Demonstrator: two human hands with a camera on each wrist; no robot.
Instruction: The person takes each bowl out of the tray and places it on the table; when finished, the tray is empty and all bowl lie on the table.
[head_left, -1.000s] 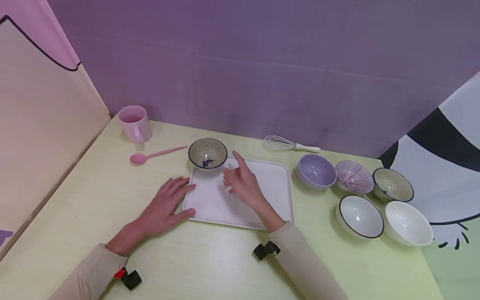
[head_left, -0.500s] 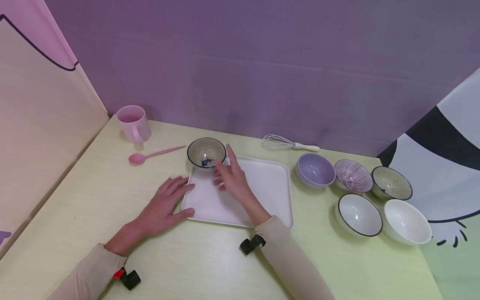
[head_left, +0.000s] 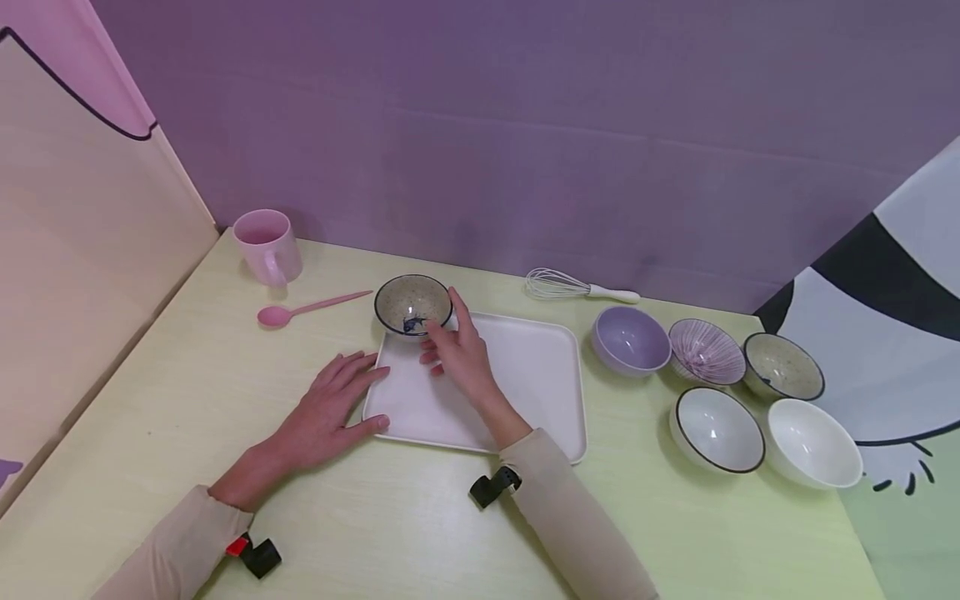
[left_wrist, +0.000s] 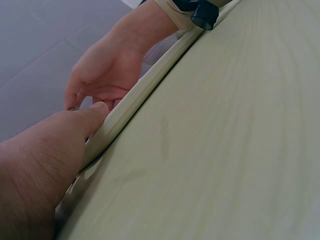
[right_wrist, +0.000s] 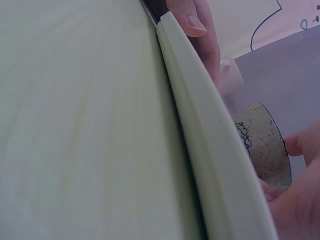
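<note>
A speckled beige bowl [head_left: 412, 302] with a dark rim and a blue mark inside sits at the back left corner of the white tray [head_left: 525, 367]. My right hand [head_left: 463, 354] is at the bowl's right front side and pinches its rim, the thumb over the rim and other fingers below it. In the right wrist view the bowl [right_wrist: 267, 150] shows side-on, with fingers against its edge. My left hand [head_left: 326, 412] rests spread over the tray's left edge, fingers straight; the left wrist view shows only its thumb side [left_wrist: 55, 140].
Back left are a pink mug [head_left: 267, 250] and a pink spoon [head_left: 311, 309]. A whisk [head_left: 577, 287] lies behind the tray. On the right stand a purple bowl [head_left: 632, 342], a striped bowl [head_left: 707, 352], another speckled bowl [head_left: 783, 368], a dark-rimmed white bowl [head_left: 717, 429] and a plain white bowl [head_left: 813, 442].
My right hand has moved left across the tray to the speckled bowl, and its fingers have met the rim. The bowl, the tray and my left hand have stayed in place.
</note>
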